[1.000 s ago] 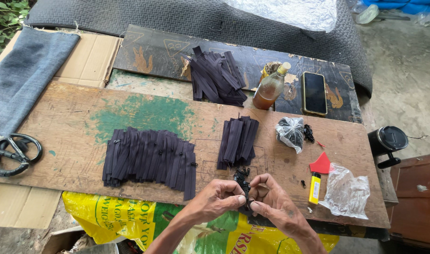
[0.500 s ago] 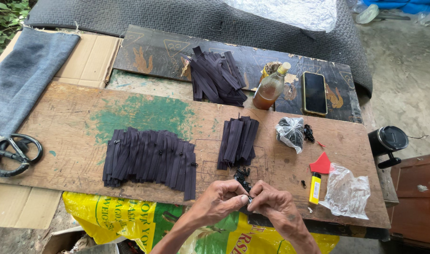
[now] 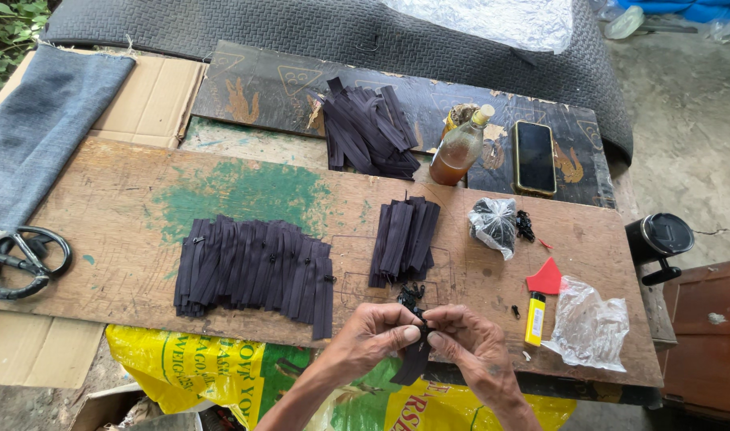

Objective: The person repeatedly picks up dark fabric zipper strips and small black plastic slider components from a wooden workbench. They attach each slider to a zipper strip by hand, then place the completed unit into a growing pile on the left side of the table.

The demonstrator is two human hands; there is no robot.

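My left hand [image 3: 373, 334] and right hand [image 3: 469, 343] pinch one dark strip [image 3: 415, 361], apparently a zipper, just below the small strip stack [image 3: 403, 239].

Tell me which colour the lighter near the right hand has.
The lighter is yellow; the head view shows it lying on the wooden board beside the right hand.

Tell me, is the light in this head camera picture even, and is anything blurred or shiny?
Head view: soft daylight, faint shadows; glare on the crumpled clear plastic sheet at the top; both hands, left hand and right hand, and the dark strip look sharp; slight wide-angle stretch at the edges.
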